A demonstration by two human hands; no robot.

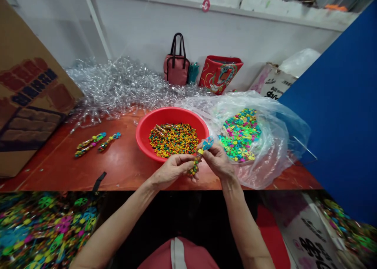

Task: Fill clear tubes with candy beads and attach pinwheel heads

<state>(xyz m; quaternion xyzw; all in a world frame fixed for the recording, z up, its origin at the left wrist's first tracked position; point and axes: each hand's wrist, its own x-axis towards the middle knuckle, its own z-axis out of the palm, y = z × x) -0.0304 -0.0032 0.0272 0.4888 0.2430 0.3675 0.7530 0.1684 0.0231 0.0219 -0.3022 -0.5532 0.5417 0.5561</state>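
Near the center of the frame, the left hand (pixel 173 171) holds a clear tube (pixel 194 168) of small colored balls, thumb and fingertips closed narrowly on its body, while the right hand (pixel 217 160) pinches around the yellow cap (pixel 200 151) at its upper end, just under a blue pinwheel (pixel 207 143). The tube tilts, cap end up and to the right, in front of the red basin (pixel 141 137), whose heap of loose balls (pixel 182 139) fills the middle of the view. Whether the cap is fully seated cannot be told, as the fingers cover much of the joint. If it sits crooked or loose, a twist or a tilt toward level could let balls spill onto the orange-red table (pixel 123 171) and roll over its near edge. Squeezing the thin-looking tube too hard could flex its mouth and pop the cap off; pressing on the pinwheel instead of the cap could bend or snap its spokes. At right of center, the plastic bag (pixel 277 141) spreads close to the right hand, so a sleeve-less forearm drifting outward could drag it and scatter the colored pinwheels (pixel 240 137).
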